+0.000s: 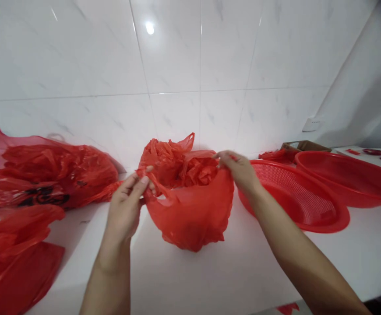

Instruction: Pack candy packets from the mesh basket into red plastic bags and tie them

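Over the white table (177,282): red carrier bag (190,214) held up

Left hand (128,201) clamped on its upper edge; right hand (239,173) pinching the opposite side. On the table's right, perforated basin (315,203); on its left, bulging printed bag (82,175). Behind the table, tiled wall (174,57).

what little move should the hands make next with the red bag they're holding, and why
Probably ease the hands slightly apart: the left hand and right hand pinch opposite upper sides of the red bag, yet its near edge sags between them, so a gentle spread might pull it straighter.
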The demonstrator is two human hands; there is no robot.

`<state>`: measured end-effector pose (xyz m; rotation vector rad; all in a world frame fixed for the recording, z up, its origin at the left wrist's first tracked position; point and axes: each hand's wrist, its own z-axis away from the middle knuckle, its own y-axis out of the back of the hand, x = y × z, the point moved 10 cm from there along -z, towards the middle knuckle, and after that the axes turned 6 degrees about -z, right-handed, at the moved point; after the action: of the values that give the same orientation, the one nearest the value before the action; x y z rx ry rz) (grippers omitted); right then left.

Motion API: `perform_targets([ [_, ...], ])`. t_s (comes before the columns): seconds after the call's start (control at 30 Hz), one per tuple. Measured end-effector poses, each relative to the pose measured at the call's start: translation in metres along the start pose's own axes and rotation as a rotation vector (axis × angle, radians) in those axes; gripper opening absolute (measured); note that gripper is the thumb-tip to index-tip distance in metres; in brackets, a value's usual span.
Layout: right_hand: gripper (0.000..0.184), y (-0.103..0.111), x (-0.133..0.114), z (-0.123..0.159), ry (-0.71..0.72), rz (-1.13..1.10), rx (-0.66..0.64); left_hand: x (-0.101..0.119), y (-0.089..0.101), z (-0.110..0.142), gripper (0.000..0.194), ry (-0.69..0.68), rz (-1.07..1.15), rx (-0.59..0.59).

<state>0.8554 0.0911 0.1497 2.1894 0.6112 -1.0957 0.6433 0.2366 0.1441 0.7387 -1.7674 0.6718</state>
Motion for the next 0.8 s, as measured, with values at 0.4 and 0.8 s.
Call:
perform_targets([
  [0.4, 0.051, 0.031, -0.074, -0.025, 0.085, 0.262, -0.061, 0.022, 0.027, -0.047, 0.027, -0.049, -0.313, -0.081],
  [0.8, 0.039, -0.069, 0.044, 0.012, -0.113, 0.597, -0.523, 0.038, -0.004, -0.032, 0.027, -0.087, -0.571, -0.237],
])
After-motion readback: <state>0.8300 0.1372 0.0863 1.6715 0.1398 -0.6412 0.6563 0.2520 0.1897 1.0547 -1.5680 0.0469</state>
